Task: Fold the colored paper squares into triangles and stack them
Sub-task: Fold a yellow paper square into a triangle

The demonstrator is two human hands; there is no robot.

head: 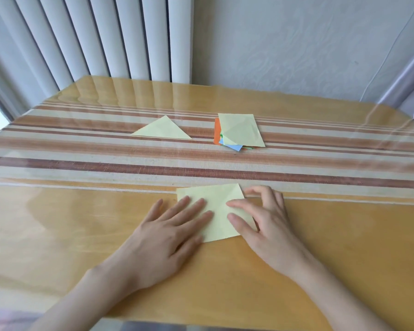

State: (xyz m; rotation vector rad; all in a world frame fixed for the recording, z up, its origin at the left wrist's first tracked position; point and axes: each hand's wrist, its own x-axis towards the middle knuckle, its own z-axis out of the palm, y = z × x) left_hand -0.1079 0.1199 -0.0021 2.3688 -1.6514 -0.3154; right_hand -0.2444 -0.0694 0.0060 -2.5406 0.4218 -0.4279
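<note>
Judging across the surface (77,225), I reckon the job barely begun: the left hand (167,228) lies flat, pressing a yellow square (216,201) near me, and the right hand (263,218) rests on its right corner, pinching or not I cannot tell. Behind, a pile of unfolded squares (240,131) waits; left of it lies one folded triangle (163,131).

A glossy wooden table (344,247) is carrying a striped runner (81,163), a yellow triangle (161,131), a pile of coloured squares (240,131) (yellow topmost) and a yellow square (215,197).
</note>
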